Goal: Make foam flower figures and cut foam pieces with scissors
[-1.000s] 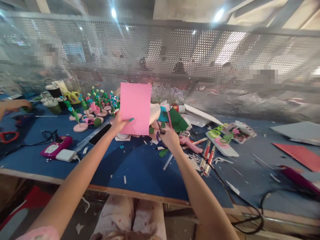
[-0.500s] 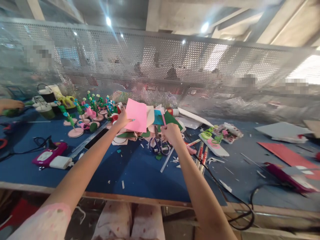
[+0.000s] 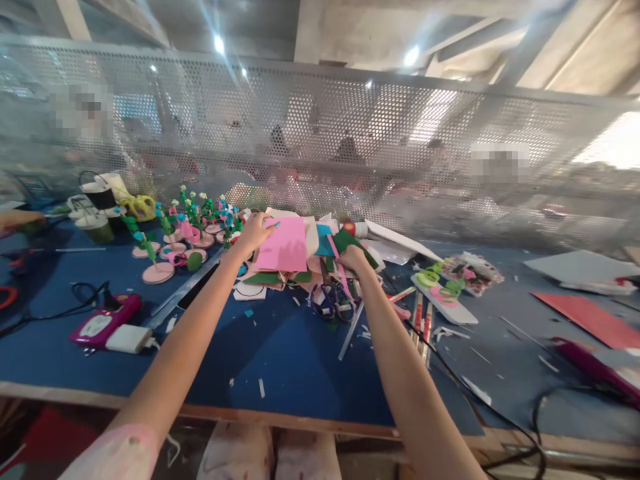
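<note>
My left hand (image 3: 254,231) is closed on the edge of a pink sheet (image 3: 286,245), which lies nearly flat on a pile of coloured foam sheets (image 3: 320,250) at the back of the blue table (image 3: 280,347). Just right of the pink sheet, my right hand (image 3: 353,258) rests on the pile, fingers curled on a thin pink strip (image 3: 341,277) beside a dark green piece (image 3: 353,241). Purple-handled scissors (image 3: 333,301) lie on the table just below my right hand, apart from it.
Small foam flowers on round bases (image 3: 170,237) stand to the left. A pink device with a white charger (image 3: 107,327) lies front left. Glue sticks (image 3: 423,323), a white board with foam rings (image 3: 443,293) and a black cable (image 3: 475,400) lie right. A perforated metal screen (image 3: 320,133) backs the table.
My left hand has lowered the upright pink sheet down onto the foam pile. My right hand has let go of the scissors, which now lie on the table, and moved onto the pile.
</note>
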### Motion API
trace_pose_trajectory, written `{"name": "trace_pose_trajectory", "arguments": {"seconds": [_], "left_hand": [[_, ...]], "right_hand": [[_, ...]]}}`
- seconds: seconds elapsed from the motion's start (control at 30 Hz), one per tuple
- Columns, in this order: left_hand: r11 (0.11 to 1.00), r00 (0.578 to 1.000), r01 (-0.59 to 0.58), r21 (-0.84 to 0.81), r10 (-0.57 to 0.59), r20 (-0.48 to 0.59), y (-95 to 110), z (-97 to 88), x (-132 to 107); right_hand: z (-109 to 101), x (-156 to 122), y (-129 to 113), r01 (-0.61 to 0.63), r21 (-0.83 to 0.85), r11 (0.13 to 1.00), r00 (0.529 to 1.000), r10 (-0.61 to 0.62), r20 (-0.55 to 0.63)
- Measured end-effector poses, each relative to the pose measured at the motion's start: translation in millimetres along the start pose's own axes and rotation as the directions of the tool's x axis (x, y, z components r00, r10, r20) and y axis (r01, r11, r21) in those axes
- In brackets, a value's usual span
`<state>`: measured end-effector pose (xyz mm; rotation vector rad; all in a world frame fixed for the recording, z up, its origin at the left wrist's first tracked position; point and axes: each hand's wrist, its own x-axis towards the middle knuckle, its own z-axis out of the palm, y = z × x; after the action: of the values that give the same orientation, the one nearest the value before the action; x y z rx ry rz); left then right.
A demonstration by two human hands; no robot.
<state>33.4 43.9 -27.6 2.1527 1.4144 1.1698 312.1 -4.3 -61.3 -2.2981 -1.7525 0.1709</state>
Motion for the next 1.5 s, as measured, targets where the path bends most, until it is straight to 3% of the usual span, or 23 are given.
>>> {"name": "trace_pose_trajectory", "arguments": {"seconds": [0.1, 0.17, 0.27, 0.33, 0.43, 0.53, 0.67, 0.8, 0.93, 1.03, 1.1, 1.27, 1.4, 1.5], "left_hand": [[0.989, 0.999, -0.027, -0.149, 0.03, 0.018, 4.9, 1.5, -0.3], [0.946, 0.996, 0.024, -0.323, 0.003, 0.084, 10.5, 5.9, -2.5], [0.778, 0.958, 0.204, -0.594, -0.035, 0.283, 21.5, 16.8, -10.4], [0.639, 0.924, 0.293, -0.711, 0.001, 0.382, 28.9, 24.4, -16.9], [0.507, 0.922, 0.312, -0.804, 0.041, 0.384, 36.7, 31.1, -24.1], [0.492, 0.942, 0.291, -0.821, 0.003, 0.335, 39.8, 29.9, -26.7], [0.496, 0.961, 0.258, -0.829, -0.044, 0.273, 40.2, 21.8, -26.7], [0.405, 0.975, 0.221, -0.887, -0.119, 0.189, 38.1, 17.2, -25.4], [0.287, 0.98, 0.167, -0.943, -0.15, 0.128, 33.9, 17.2, -22.6], [0.24, 0.984, 0.132, -0.962, -0.149, 0.098, 34.2, 16.9, -21.2], [0.214, 0.975, 0.139, -0.967, -0.198, 0.097, 37.2, 16.6, -21.2], [0.209, 0.947, 0.213, -0.954, -0.284, 0.149, 46.8, 19.0, -25.0], [0.243, 0.955, 0.224, -0.944, -0.247, 0.164, 50.7, 21.8, -29.1], [0.225, 0.969, 0.229, -0.947, -0.145, 0.2, 51.3, 17.1, -29.4]], "right_hand": [[-12.7, 1.4, -1.2, 0.059, 0.087, 0.994, 0.998, -0.057, -0.03], [-22.1, -0.4, -6.1, 0.178, 0.232, 0.956, 0.983, -0.16, -0.095], [-33.7, -10.1, -20.7, 0.402, 0.456, 0.794, 0.916, -0.359, -0.181], [-39.0, -20.4, -33.2, 0.475, 0.5, 0.724, 0.876, -0.443, -0.192], [-44.0, -36.4, -51.0, 0.537, 0.469, 0.701, 0.838, -0.506, -0.204], [-47.2, -47.6, -63.3, 0.567, 0.434, 0.701, 0.817, -0.548, -0.182], [-52.6, -53.8, -66.6, 0.547, 0.477, 0.688, 0.824, -0.544, -0.159], [-61.2, -49.9, -49.9, 0.444, 0.586, 0.678, 0.873, -0.476, -0.11], [-66.5, -38.4, -20.5, 0.284, 0.574, 0.768, 0.931, -0.365, 0.028], [-62.3, -33.3, -7.7, 0.276, 0.485, 0.829, 0.942, -0.333, 0.033], [-55.8, -34.2, -9.8, 0.311, 0.546, 0.778, 0.925, -0.379, 0.014], [-39.4, -43.0, -40.3, 0.297, 0.805, 0.514, 0.884, -0.468, -0.028], [-35.9, -44.7, -57.1, 0.337, 0.843, 0.419, 0.914, -0.361, -0.185], [-39.1, -43.7, -56.6, 0.341, 0.868, 0.361, 0.927, -0.281, -0.248]]}}
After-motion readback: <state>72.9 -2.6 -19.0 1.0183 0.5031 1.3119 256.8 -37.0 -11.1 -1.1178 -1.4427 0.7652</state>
